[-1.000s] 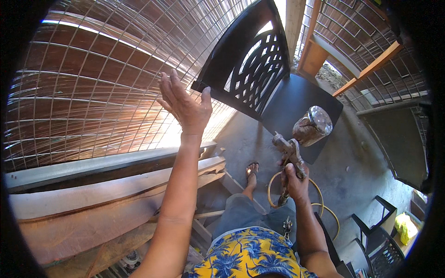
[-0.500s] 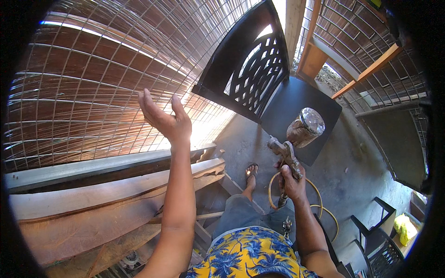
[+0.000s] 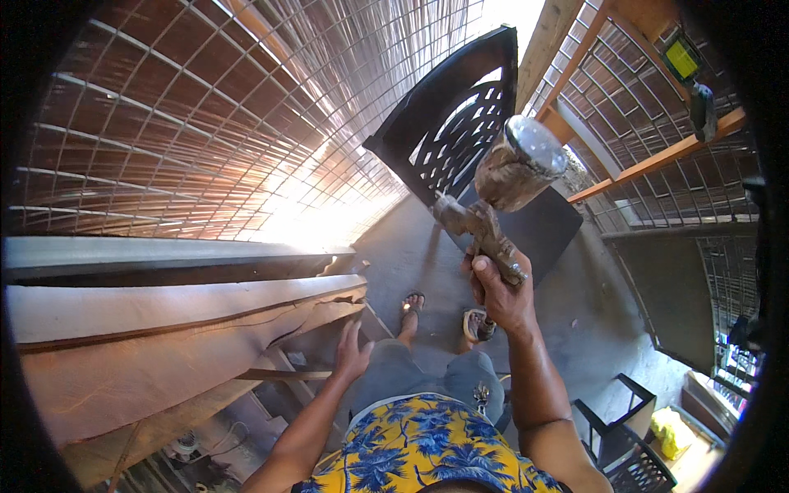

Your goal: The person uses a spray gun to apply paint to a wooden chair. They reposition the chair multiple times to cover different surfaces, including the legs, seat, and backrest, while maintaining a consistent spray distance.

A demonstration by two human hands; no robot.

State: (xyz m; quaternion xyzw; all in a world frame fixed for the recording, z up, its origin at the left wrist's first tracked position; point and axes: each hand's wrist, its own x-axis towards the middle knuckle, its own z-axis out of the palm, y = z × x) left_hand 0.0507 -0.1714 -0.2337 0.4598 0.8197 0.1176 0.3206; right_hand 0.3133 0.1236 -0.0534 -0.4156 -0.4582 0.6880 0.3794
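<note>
Paint-crusted metal fills our right hand (image 3: 503, 297): we grip the handle of a spray gun (image 3: 481, 234), fingers wrapped tight round it, and hold it raised in front of us. Its cup (image 3: 518, 171), with a clear glossy lid, sits tilted on top of the gun body, leaning toward the upper right. Our left hand (image 3: 352, 355) hangs low beside our left thigh, fingers loosely spread and holding nothing, close to the edge of the wooden planks (image 3: 164, 329) that stretch off to our left.

Beyond the spray gun a black carved panel (image 3: 448, 123) with leaf-shaped cut-outs stands upright, leaning against a wire mesh wall (image 3: 164, 123) backed with woven bamboo. A dark flat board (image 3: 546, 226) lies on the concrete floor (image 3: 411, 246) at its foot. Our feet in sandals (image 3: 412, 304) rest on that floor, below the gun. We wear grey trousers and a blue and yellow flowered shirt (image 3: 411, 448). Low on the right stands a black crate (image 3: 625, 444), with something yellow just beside it.
</note>
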